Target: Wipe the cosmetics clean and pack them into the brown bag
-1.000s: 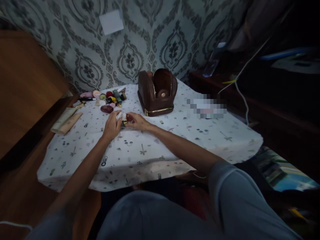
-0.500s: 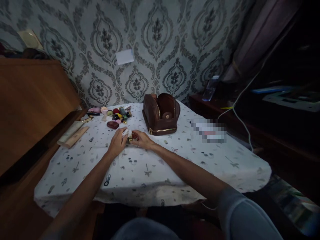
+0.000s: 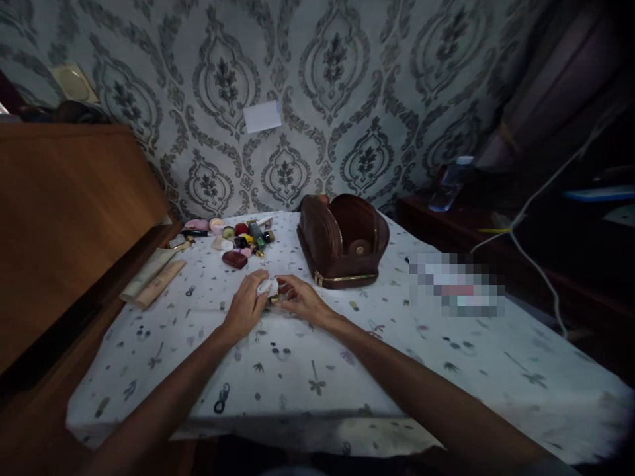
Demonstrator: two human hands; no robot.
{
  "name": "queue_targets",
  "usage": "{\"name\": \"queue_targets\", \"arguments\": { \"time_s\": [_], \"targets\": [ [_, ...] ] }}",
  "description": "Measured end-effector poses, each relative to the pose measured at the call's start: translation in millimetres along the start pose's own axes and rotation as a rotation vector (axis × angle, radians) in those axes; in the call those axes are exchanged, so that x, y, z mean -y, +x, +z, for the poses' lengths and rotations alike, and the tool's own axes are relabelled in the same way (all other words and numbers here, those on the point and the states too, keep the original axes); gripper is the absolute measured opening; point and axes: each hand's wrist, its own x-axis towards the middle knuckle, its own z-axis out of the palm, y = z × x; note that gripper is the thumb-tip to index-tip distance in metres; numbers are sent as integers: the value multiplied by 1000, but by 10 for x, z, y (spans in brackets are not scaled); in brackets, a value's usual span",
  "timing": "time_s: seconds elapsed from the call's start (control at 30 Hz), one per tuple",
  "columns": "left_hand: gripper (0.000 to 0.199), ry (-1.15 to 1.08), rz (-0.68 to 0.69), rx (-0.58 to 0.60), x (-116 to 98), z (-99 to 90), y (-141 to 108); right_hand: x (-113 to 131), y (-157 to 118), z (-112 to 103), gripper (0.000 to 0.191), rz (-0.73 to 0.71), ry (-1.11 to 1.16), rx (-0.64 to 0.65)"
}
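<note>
My left hand [image 3: 247,304] is closed around a crumpled white tissue or cloth [image 3: 268,286] near the middle of the table. Against it, my right hand [image 3: 306,304] pinches a small item with a gold-coloured part [image 3: 274,300]; fingers hide most of it, so its kind cannot be made out. Just beyond my hands lies a dark red oval case [image 3: 235,259]. Behind that is a pile of small cosmetics [image 3: 253,231]. To the right stands a brown makeup bag [image 3: 342,251], unzipped with its flap up.
Two squeeze tubes [image 3: 159,284] lie at the table's left side, by a wooden cabinet [image 3: 74,244]. A blurred-out item [image 3: 459,284] rests at the right. Past the table's right edge are a clear bottle [image 3: 450,185] and a hanging white cable [image 3: 538,264].
The camera view has shifted, so the table looks closer. Both hands stay together at the white tissue; the reddish-brown part seen earlier by the right fingers no longer shows.
</note>
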Motion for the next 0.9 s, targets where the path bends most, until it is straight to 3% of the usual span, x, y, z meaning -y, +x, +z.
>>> {"name": "queue_targets", "arguments": {
  "time_s": [0.3,0.47,0.9],
  "targets": [
    [55,275,272,157,18,-172,-217,20,-10,-12,56,34,-27,-28],
    [44,408,420,225,-10,-208,-284,15,15,-10,52,98,21,-43],
    [32,283,463,215,13,-305,-341,48,17,-22,53,162,54,-24]
  ]
}}
